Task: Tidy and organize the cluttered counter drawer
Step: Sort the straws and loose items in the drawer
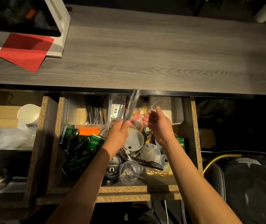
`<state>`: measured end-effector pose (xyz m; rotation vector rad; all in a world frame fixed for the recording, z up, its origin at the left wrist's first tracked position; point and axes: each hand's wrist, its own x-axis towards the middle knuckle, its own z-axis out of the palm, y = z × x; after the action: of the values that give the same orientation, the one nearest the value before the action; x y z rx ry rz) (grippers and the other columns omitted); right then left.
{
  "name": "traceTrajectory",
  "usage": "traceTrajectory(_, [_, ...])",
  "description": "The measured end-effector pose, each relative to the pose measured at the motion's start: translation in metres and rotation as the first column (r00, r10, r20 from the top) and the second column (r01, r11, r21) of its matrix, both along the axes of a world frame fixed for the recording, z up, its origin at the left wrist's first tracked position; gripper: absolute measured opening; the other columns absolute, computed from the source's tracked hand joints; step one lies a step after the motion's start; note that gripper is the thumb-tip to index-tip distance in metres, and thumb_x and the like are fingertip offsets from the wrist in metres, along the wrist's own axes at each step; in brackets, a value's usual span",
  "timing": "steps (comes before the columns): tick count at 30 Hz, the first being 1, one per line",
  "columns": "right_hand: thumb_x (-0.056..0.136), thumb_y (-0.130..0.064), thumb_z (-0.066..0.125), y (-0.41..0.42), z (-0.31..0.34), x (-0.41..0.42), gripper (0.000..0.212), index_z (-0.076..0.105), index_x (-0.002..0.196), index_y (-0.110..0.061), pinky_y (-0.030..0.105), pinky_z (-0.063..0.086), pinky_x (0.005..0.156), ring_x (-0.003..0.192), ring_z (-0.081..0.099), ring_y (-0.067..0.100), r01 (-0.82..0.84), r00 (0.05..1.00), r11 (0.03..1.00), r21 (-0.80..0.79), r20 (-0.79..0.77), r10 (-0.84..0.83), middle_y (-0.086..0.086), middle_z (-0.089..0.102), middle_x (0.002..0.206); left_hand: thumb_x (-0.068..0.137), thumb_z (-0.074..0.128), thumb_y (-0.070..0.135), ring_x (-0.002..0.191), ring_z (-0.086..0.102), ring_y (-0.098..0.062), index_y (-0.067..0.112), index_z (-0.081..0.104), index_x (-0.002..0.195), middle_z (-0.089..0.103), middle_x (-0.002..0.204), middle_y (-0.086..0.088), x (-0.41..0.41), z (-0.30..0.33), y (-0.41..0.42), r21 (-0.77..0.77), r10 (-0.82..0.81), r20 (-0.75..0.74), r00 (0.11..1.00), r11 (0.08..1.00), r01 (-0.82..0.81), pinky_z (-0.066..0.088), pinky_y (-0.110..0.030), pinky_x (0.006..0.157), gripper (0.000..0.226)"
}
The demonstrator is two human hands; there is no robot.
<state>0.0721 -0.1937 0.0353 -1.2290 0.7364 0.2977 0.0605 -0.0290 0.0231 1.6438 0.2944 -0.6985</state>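
Observation:
The open drawer [195,143] below the counter is full of clutter. My left hand [118,135] grips a clear plastic piece [132,105], blurred, that sticks up toward the counter edge. My right hand [159,125] is raised beside it, fingers curled around the edge of a thin clear plastic bag [157,104]; small colourful items [138,114] show between the two hands. Under the hands lie translucent round lids [134,139], a clear cup [129,172], black forks [151,164] and green packets [83,146].
A clear tub with black straws [95,110] sits at the drawer's back left, an orange item [89,130] before it, a white bin [176,110] at back right. The grey counter [145,54] holds a red sheet [26,51]. Paper cups [29,113] stand on the left shelf.

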Motion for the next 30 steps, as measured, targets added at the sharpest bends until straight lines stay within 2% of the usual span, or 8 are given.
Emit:
traceTrajectory(4, [0.103,-0.036,0.042,-0.001,-0.041,-0.014,0.037,0.069,0.094,-0.012,0.032,0.048,0.081,0.089,0.061,0.016,-0.227,0.97,0.911,-0.343,-0.16,0.182,0.004,0.068,0.096,0.107,0.036,0.03,0.048,0.042,-0.006,0.02,0.055,0.122,0.047,0.065,0.003,-0.005,-0.011,0.009,-0.004,0.053,-0.006,0.999,0.999,-0.053,0.036,-0.021,0.044,0.026])
traceTrajectory(7, [0.106,-0.035,0.039,0.003,-0.049,-0.016,0.039,0.069,0.106,-0.009,0.022,0.039,0.075,0.086,0.056,0.005,-0.367,0.927,0.787,-0.496,-0.123,0.355,-0.006,0.063,0.092,0.107,0.036,0.025,0.072,0.062,-0.008,0.02,0.057,0.11,0.067,0.093,-0.001,-0.004,-0.018,0.006,0.088,0.06,0.075,0.995,0.994,-0.066,0.045,-0.023,0.051,0.022])
traceTrajectory(9, [0.106,-0.035,0.038,0.003,-0.057,-0.014,0.042,0.069,0.1,-0.007,0.02,0.038,0.071,0.081,0.055,0.002,-0.437,0.892,0.74,-0.511,-0.146,0.427,-0.003,0.063,0.088,0.105,0.038,0.03,0.096,0.064,-0.015,0.026,0.057,0.104,0.067,0.111,0.001,-0.003,-0.027,0.006,0.142,0.052,0.091,0.994,0.988,-0.065,0.054,-0.036,0.074,0.02])
traceTrajectory(13, [0.105,-0.042,0.034,0.005,-0.073,-0.013,0.056,0.07,0.091,-0.001,0.037,0.049,0.08,0.084,0.064,0.025,-0.484,0.869,0.684,-0.545,-0.211,0.447,0.017,0.071,0.092,0.105,0.038,0.038,0.126,0.052,-0.02,0.022,0.055,0.124,0.055,0.137,-0.003,-0.004,-0.035,0.006,0.195,-0.038,0.031,0.999,0.98,0.032,0.04,-0.041,0.107,0.03])
traceTrajectory(18, [0.103,-0.039,0.043,0.006,-0.066,-0.014,0.044,0.073,0.103,-0.007,0.031,0.05,0.08,0.087,0.067,0.017,-0.478,0.878,0.8,-0.363,-0.172,0.447,0.01,0.074,0.098,0.091,0.038,0.064,0.133,0.047,-0.017,0.028,0.053,0.136,0.053,0.143,0.001,-0.006,-0.043,0.008,0.175,-0.152,-0.023,0.988,0.973,0.154,0.034,-0.048,0.114,0.06])
traceTrajectory(21, [0.098,-0.021,0.058,0.007,-0.064,-0.023,0.022,0.073,0.11,-0.011,0.03,0.048,0.097,0.102,0.064,0.014,-0.675,0.712,0.587,-0.447,-0.188,0.676,0.004,0.072,0.113,0.103,0.038,0.044,0.126,0.055,-0.015,0.018,0.058,0.127,0.059,0.136,-0.003,-0.008,-0.041,0.014,0.051,0.032,-0.037,0.999,0.998,-0.03,0.042,-0.04,0.108,0.041])
traceTrajectory(24, [0.091,-0.004,0.065,0.005,-0.062,-0.031,0.02,0.076,0.106,-0.012,0.028,0.049,0.097,0.1,0.065,0.012,-0.596,0.762,0.621,-0.508,-0.114,0.638,0.001,0.074,0.108,0.108,0.031,0.02,0.118,0.06,-0.017,0.022,0.06,0.11,0.064,0.124,-0.005,-0.013,-0.036,0.02,-0.027,0.121,-0.052,0.991,0.992,-0.123,0.046,-0.035,0.102,0.029])
traceTrajectory(30, [0.089,-0.009,0.07,-0.026,-0.032,-0.045,0.018,0.076,0.105,-0.014,0.017,0.048,0.082,0.092,0.064,0.006,-0.219,0.954,0.735,-0.642,0.016,0.299,-0.005,0.073,0.099,0.108,0.028,0.017,0.117,0.061,-0.02,0.021,0.06,0.104,0.066,0.115,0.001,-0.026,-0.025,0.028,-0.075,0.129,-0.008,0.992,0.989,-0.129,0.048,-0.037,0.102,0.033])
